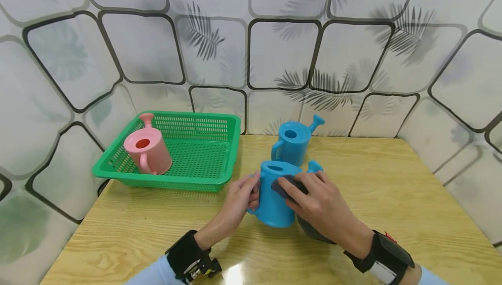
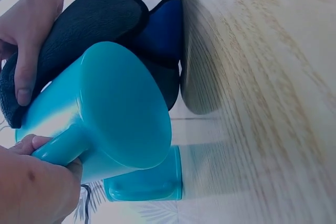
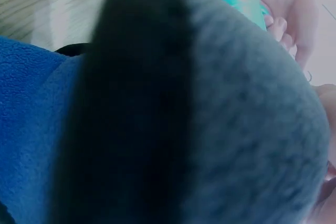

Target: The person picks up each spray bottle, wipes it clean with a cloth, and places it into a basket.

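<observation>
My left hand (image 1: pixel 237 200) grips the handle of a toy blue watering can (image 1: pixel 274 208). In the left wrist view its flat round base shows, held up off the wooden table. My right hand (image 1: pixel 327 204) holds a cloth (image 2: pixel 100 17), dark grey on one face and blue on the other, against the can's side near the top. Part of the cloth hangs below that palm. Much of the can's spout side is hidden behind the right hand and cloth. Filling most of the right wrist view, the cloth (image 3: pixel 252 124) is blurred.
Just behind the held can stands a second blue watering can (image 1: pixel 296 145), spout to the right. At the left, a green basket (image 1: pixel 213 180) contains a pink watering can (image 1: pixel 154 152). A patterned wall covering (image 1: pixel 282 54) borders the wooden table (image 1: pixel 392 198).
</observation>
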Tool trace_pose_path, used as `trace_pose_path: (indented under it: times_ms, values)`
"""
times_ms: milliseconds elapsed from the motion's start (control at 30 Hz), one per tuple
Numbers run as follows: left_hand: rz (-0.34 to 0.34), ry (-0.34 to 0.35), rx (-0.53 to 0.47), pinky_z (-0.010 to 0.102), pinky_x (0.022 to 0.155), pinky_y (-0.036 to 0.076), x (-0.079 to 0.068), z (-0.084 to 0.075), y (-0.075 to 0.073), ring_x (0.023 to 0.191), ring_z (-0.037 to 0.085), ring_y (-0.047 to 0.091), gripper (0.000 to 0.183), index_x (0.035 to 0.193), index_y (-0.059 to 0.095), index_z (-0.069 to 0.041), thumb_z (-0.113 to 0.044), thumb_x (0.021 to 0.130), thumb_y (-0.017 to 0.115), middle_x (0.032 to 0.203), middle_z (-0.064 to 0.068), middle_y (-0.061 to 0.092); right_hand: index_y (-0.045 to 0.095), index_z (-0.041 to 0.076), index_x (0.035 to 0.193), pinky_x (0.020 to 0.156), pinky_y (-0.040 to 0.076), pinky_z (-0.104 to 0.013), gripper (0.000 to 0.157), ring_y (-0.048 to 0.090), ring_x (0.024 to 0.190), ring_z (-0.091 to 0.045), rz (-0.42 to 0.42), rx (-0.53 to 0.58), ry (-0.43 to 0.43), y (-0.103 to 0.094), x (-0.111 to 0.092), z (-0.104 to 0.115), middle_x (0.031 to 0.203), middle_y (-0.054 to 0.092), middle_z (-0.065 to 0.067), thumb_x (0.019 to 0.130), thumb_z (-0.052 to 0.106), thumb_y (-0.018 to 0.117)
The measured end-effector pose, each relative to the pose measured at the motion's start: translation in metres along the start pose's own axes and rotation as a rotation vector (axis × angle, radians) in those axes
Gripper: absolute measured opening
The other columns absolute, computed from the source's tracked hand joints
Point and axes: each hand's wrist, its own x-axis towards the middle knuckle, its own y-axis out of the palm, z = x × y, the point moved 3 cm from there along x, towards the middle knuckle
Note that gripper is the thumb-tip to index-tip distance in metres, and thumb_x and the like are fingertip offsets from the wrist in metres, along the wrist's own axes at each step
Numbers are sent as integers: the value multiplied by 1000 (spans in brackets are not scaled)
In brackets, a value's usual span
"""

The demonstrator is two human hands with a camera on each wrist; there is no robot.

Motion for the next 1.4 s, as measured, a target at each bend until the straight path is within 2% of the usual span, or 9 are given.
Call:
trace_pose_path:
  times_ms: [133,300,500,800,1033,1200,1400]
  values:
    - [3,1,-4,20,46,26,-1,0,-1,45,6,26,44,66,37,-8,-27,104,45,53,-5,25,68,4,120,66,54,-44,63,59,82,-28,-39,31,55,-2,0,-3,91,64,-17,64,25,89]
    - [-18,1,-27,20,44,25,-3,1,-3,43,6,25,44,65,36,-8,-25,104,45,53,-5,24,67,4,119,56,50,-43,64,59,74,-29,-109,59,111,-3,-1,-9,86,62,-19,62,20,89]
    - [-39,6,-37,21,44,24,-5,0,-3,42,6,24,44,64,36,-8,-25,104,46,52,-6,23,68,4,119,55,50,-42,61,59,74,-28,-93,58,118,-3,-1,-9,85,62,-18,64,21,88]
    - [-68,-6,-60,20,44,24,-5,-2,-4,42,6,24,43,65,37,-8,-25,104,45,50,-7,24,70,6,118,63,54,-43,58,57,78,-25,-49,62,47,-1,-5,-2,88,63,-15,65,22,88]
    - [-87,-1,-46,21,45,27,-5,-3,-7,43,8,26,42,68,39,-7,-28,104,45,51,-6,27,71,9,115,58,53,-39,56,57,77,-22,-23,69,-42,4,-9,5,87,64,-11,65,25,88]
    - [-116,0,-97,20,45,27,-5,-5,-9,42,7,26,42,68,39,-6,-28,104,45,49,-8,27,71,11,114,55,51,-35,55,55,73,-20,6,99,-103,10,-16,12,84,64,-8,66,31,88]
    - [-158,15,-173,19,43,26,-4,-11,-12,42,7,26,42,66,37,-9,-27,103,46,47,-10,28,71,13,112,57,51,-35,50,57,70,-18,37,163,-131,16,-24,18,87,63,-6,70,36,85]
